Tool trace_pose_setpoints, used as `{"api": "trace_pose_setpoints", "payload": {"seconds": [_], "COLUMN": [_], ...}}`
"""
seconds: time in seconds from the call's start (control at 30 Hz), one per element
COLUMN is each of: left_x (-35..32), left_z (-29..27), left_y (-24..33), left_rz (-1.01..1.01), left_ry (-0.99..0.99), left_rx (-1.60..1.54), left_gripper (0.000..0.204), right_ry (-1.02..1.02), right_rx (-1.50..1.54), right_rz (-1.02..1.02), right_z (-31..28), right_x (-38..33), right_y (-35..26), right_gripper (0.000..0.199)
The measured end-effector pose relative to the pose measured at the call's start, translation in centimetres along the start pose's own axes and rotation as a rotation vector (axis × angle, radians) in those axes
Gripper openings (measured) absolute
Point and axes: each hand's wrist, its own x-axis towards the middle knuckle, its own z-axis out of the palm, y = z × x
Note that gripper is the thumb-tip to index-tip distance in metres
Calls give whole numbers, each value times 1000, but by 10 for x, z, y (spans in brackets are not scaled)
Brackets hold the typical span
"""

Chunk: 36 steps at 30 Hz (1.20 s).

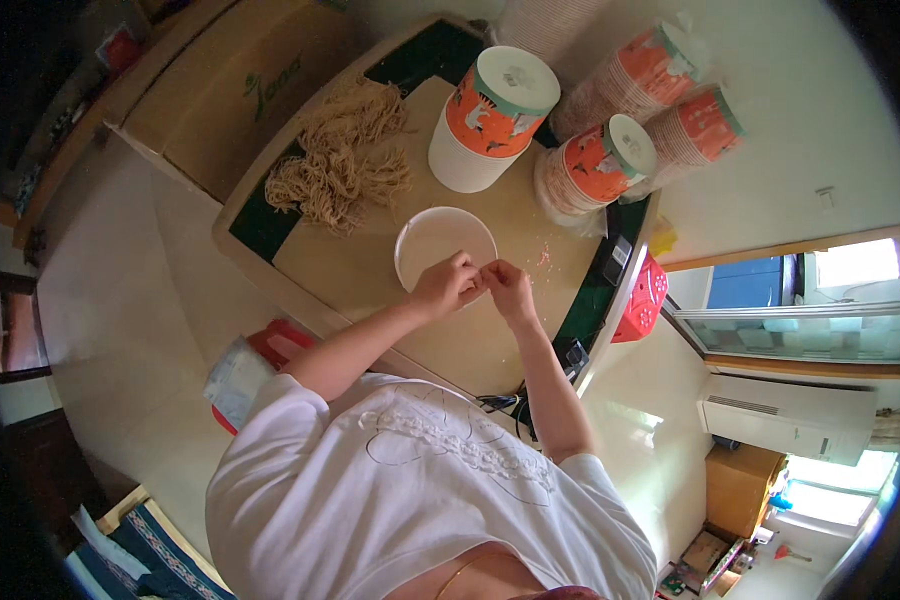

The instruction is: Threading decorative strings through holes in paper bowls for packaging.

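My left hand (pixel 448 286) and my right hand (pixel 511 291) meet fingertip to fingertip over the near right rim of a round white tub (pixel 418 232), which is open at the top. Both have their fingers pinched together; anything between them is too small to make out. Beyond the tub, to the left, lies a loose heap of tan twisted cords (pixel 345 150). Behind it stands an upside-down paper bucket (pixel 490 125), white with an orange and green animal print, apparently stacked on others. Small pinkish crumbs (pixel 543 258) dot the table right of my right hand.
Plastic-wrapped stacks of printed paper buckets (pixel 605 165) line the table's far right, against the wall. A black box-like device (pixel 617 258) and dark cables (pixel 500 402) sit along the right edge. A cardboard box (pixel 240 110) stands beyond the left side; a red stool (pixel 282 345) is below it.
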Motion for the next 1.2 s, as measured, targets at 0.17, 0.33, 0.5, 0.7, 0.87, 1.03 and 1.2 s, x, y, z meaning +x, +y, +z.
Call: {"api": "trace_pose_setpoints", "payload": {"seconds": [0.17, 0.33, 0.5, 0.7, 0.87, 1.03, 1.2], "left_x": [-2, 1, 10, 4, 9, 8, 2], "left_z": [3, 6, 8, 35, 25, 18, 11], "left_y": [-13, -13, -30, -55, -28, -22, -29], "left_rz": [-98, 62, -841, -1058, -1219, -1308, -1084], "left_ry": [-83, 44, -338, -378, -253, -153, -229], "left_rx": [-247, -88, -952, -1740, -1674, -1830, -1654], "left_gripper": [18, 15, 11, 15, 14, 12, 7], "right_ry": [25, 101, 158, 358, 415, 413, 380], "right_rx": [-41, -277, -316, -197, -74, -142, -175], "right_rz": [-69, -206, -221, -232, -169, -209, -277], "right_z": [4, 8, 13, 28, 38, 40, 34], "right_x": [-14, -17, -27, -39, -47, -43, -44], "right_y": [-15, -20, -27, -29, -39, -25, -22], "right_gripper": [6, 4, 3, 4, 7, 13, 20]}}
